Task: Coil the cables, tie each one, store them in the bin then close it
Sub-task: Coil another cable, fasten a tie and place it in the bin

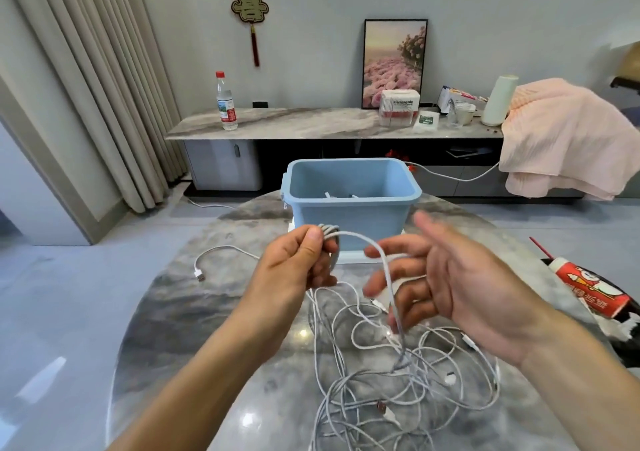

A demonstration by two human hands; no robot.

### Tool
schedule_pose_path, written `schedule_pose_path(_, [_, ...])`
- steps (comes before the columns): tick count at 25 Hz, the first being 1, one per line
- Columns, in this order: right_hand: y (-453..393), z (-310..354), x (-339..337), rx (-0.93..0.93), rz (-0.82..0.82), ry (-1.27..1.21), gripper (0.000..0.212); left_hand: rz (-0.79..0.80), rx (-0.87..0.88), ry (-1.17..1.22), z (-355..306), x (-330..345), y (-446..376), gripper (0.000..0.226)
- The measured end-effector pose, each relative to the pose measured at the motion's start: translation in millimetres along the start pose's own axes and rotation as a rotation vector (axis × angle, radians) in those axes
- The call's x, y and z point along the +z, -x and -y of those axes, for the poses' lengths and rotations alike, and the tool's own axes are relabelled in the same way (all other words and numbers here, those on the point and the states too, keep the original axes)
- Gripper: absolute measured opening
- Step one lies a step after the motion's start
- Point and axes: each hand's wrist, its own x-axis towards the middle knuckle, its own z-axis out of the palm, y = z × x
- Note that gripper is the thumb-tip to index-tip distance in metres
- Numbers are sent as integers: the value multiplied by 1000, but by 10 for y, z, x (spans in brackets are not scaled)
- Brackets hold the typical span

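Note:
My left hand [298, 260] grips several loops of a white cable [377, 253] above the marble table. From the coil the cable arcs right and drops past my right hand [446, 277], whose fingers are spread and relaxed beside the strand. A tangle of white cables [398, 374] lies on the table below both hands. Another cable end with a USB plug [200, 275] lies to the left. The blue bin [351, 194] stands open behind my hands, with some white cable pieces inside. Its lid [346, 256] lies flat under it.
The round marble table [173, 329] fills the foreground. A red-and-white package [588, 288] lies at its right edge. Behind, a low sideboard [311, 125] carries a water bottle [227, 102], boxes and a pink cloth [568, 139].

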Motion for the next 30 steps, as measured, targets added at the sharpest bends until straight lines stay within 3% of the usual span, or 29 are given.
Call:
schedule_pose_path(2, [23,0,83,-25,54,91,33,20,-38,-12,27,56,5,32])
schedule_pose_path(3, [-1,-1,108,-67,3,56,27,45,-65,-3,30,72,14,33])
schedule_pose_path(6, [-134,-39,62,-174,-232,-12,29,222,-177,145,-50,79,73,27])
schedule_pose_path(9, [-250,-201,70,-292,-365,76,26,373,-252,465,-95,53,81,25])
schedule_pose_path(12, [-308,-488,225,-437,-491,442,26,277,-143,540,-10,52,83,25])
schedule_pose_path(15, [-303,-686,443,-364,-450,705,18,31,-109,536,93,103,50,29])
schedule_pose_path(17, [-247,-715,589,-254,-342,850,22,-89,-85,443,147,117,9,32])
schedule_pose_path(20, [-150,-612,697,-188,-293,926,18,-141,89,30,167,128,23,24])
schedule_pose_path(23, [-70,-387,663,-186,-294,960,21,-74,334,-351,215,116,37,24])
schedule_pose_path(26, [-3,-187,522,-255,-320,1115,24,98,488,-681,275,52,0,30])
schedule_pose_path(28, [25,-63,331,-395,-392,1188,23,216,416,-663,265,32,-5,31])
schedule_pose_path(30, [-7,-9,101,-534,-387,1204,36,328,248,-491,204,49,21,33])
